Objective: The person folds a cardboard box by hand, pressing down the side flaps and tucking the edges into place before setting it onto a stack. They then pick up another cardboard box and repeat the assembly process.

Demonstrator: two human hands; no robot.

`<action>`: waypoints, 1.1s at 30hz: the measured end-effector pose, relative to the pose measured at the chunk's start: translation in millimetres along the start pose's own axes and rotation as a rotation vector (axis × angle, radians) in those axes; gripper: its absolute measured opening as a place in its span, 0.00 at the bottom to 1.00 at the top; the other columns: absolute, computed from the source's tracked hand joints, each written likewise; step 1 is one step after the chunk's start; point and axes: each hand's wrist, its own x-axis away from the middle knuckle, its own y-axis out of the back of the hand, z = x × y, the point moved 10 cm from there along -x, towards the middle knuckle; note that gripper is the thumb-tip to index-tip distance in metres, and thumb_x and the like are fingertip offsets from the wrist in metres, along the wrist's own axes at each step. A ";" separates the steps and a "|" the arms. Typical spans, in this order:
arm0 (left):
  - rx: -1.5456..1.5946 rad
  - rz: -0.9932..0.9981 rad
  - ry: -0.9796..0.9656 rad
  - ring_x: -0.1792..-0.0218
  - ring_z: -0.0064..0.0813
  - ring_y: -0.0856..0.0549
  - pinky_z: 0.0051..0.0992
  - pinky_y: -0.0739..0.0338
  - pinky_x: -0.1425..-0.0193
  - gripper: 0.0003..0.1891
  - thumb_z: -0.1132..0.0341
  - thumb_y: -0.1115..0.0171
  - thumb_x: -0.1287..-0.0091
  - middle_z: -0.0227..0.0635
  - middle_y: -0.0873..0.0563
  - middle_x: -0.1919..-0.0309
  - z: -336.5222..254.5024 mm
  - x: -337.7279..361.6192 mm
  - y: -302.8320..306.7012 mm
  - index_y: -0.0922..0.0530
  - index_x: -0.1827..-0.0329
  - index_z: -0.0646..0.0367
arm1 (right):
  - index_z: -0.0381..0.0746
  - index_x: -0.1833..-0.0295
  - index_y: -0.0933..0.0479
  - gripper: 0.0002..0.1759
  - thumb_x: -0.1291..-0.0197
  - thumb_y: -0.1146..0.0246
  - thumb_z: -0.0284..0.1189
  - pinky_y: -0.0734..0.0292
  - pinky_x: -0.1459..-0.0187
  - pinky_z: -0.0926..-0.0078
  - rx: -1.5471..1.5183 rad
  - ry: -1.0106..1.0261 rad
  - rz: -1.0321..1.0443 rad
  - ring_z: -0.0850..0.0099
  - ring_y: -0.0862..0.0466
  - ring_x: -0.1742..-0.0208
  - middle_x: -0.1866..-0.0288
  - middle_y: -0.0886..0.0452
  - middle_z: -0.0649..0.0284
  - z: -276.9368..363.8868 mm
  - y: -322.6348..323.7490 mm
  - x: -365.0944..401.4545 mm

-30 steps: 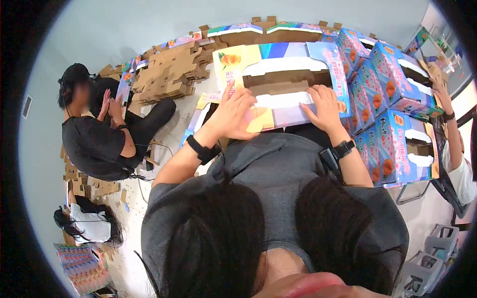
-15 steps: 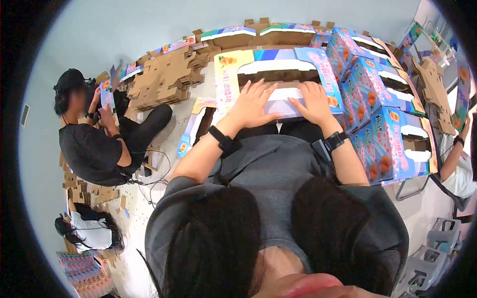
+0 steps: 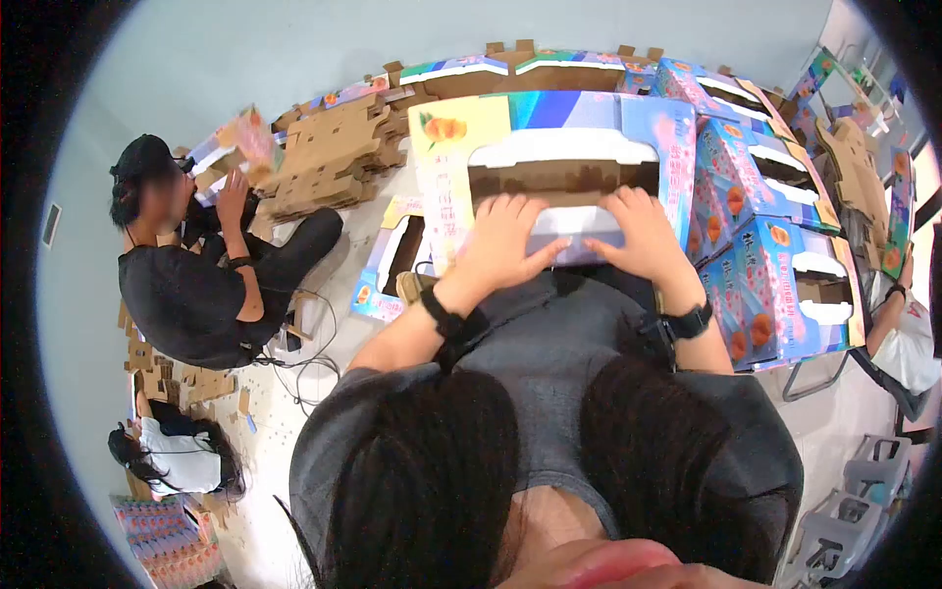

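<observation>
Straight ahead, the printed box (image 3: 574,123) fills the room, and the long cut-out slot in its top is the only gap there. On the right, a stack of assembled boxes (image 3: 775,265) stands just beside it and closes that side. On the left, a folded carton (image 3: 388,260) lies on the floor (image 3: 280,422). Beyond it sit a co-worker (image 3: 186,294), loose cables (image 3: 304,344) and a pile of flat cardboard (image 3: 334,152). The near left floor is bare. A row of cartons (image 3: 510,64) lines the far wall.

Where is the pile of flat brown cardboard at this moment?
In the head view the cardboard pile sits upper left, between the seated person in black and the printed box that the left hand and right hand press.
</observation>
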 end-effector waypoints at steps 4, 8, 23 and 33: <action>0.075 0.118 0.079 0.53 0.47 0.23 0.42 0.32 0.44 0.28 0.45 0.37 0.36 0.45 0.21 0.58 -19.8 17.7 4.8 0.25 0.45 0.60 | 0.38 0.44 0.22 0.28 0.46 0.29 0.43 0.25 0.50 0.58 -0.139 0.061 0.156 0.55 0.21 0.47 0.47 0.20 0.54 18.9 30.3 28.5; 0.109 0.151 0.007 0.47 0.49 0.25 0.43 0.33 0.39 0.34 0.46 0.32 0.40 0.45 0.23 0.52 -26.7 34.7 8.2 0.28 0.37 0.60 | 0.34 0.45 0.20 0.23 0.41 0.31 0.37 0.27 0.37 0.63 -0.742 -0.192 0.527 0.59 0.18 0.43 0.46 0.16 0.53 43.3 70.9 22.2; 0.222 0.317 0.017 0.43 0.49 0.25 0.42 0.33 0.36 0.43 0.41 0.32 0.41 0.48 0.23 0.46 -27.2 47.1 6.0 0.34 0.29 0.60 | 0.34 0.38 0.24 0.27 0.36 0.35 0.41 0.31 0.35 0.65 -0.251 -0.124 0.041 0.57 0.21 0.39 0.43 0.19 0.52 -73.0 111.6 -51.9; 0.282 0.317 -0.002 0.40 0.49 0.25 0.43 0.35 0.34 0.41 0.44 0.33 0.40 0.48 0.23 0.44 -24.4 53.4 0.4 0.34 0.28 0.58 | 0.46 0.28 0.30 0.51 0.62 0.22 0.47 0.36 0.32 0.58 -0.134 0.093 0.204 0.51 0.30 0.32 0.33 0.30 0.49 -36.9 124.3 -34.8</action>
